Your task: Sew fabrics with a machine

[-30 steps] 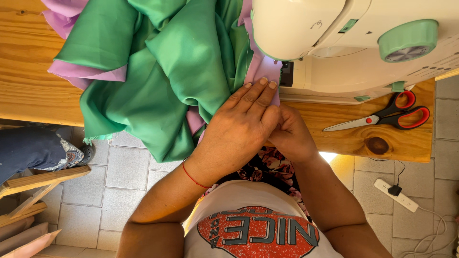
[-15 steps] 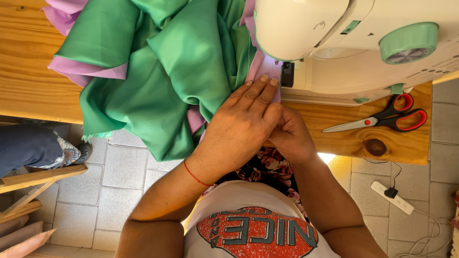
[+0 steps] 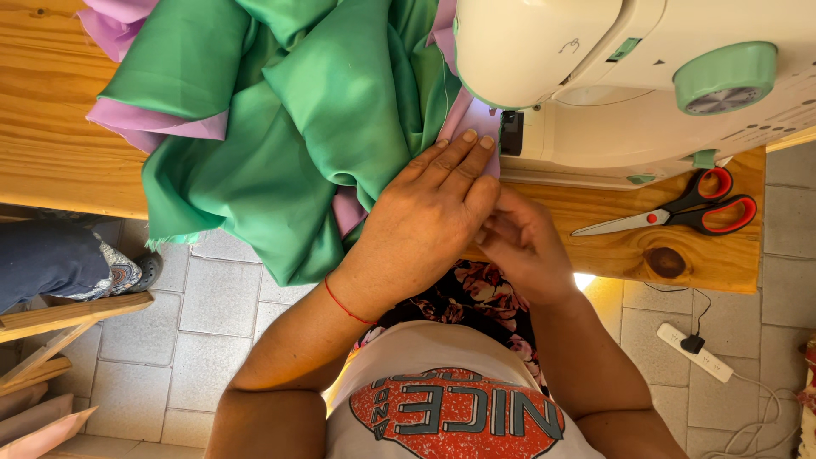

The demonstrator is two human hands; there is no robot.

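bright daylight, warm, hitting the table (image 3: 51, 144) & sewing machine (image 3: 612, 76) hard; mild glare on its white top. soft shadow under the left hand (image 3: 425, 225). sunlit patch on floor (image 3: 586, 282) by table edge. pic sharp, slight wide-angle stretch at corners.

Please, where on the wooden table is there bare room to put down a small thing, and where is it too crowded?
Bare wood shows on the table left of the green fabric, and a small patch right of the scissors. It is crowded in the middle: the left hand and right hand press the fabric against the sewing machine.
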